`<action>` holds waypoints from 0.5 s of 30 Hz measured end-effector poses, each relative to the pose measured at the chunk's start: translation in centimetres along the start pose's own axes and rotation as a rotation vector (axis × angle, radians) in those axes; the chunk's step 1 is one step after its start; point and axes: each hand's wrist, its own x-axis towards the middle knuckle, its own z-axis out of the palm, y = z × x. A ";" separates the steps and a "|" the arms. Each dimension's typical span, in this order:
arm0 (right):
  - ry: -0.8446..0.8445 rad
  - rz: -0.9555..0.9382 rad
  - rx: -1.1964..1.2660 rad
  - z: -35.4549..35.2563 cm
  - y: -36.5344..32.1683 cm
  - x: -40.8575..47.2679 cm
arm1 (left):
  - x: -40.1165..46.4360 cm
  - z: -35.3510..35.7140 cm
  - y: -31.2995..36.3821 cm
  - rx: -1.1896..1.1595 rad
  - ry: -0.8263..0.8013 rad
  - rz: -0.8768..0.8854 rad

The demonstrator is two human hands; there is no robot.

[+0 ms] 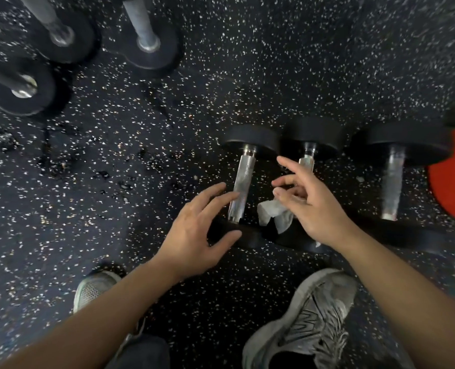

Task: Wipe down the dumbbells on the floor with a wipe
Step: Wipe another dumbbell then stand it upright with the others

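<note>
Three black dumbbells with knurled steel handles lie side by side on the speckled floor: the left dumbbell (242, 183), the middle dumbbell (308, 153) and the right dumbbell (392, 187). My left hand (198, 227) hovers open over the near end of the left dumbbell, fingers spread. My right hand (310, 206) is above the middle dumbbell and hides most of its handle. A crumpled grey wipe (273, 214) hangs from its lower fingers, while the index finger points outward.
Three more black dumbbells (152, 46) rest at the top left. A red object (454, 177) sits at the right edge beside the right dumbbell. Dark wet spots (106, 174) mark the floor to the left. My grey shoes (317, 315) stand near the bottom.
</note>
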 end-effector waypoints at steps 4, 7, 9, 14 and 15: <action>-0.009 -0.016 -0.005 0.8 -0.7 0.8 | -1.4 -1.5 -1.6 -0.024 0.058 -0.068; -0.003 -0.017 -0.002 1.9 -1.6 1.4 | -2.7 -3.0 -2.8 -0.037 0.126 -0.124; -0.002 0.010 0.046 3.0 -2.5 1.7 | -3.4 -3.8 -3.3 -0.025 0.169 -0.150; -0.030 0.159 0.293 6.0 -4.4 2.7 | -3.9 -5.1 -4.0 0.002 0.232 -0.157; -0.039 0.206 0.362 6.6 -4.7 3.0 | -3.9 -5.3 -4.2 0.004 0.243 -0.156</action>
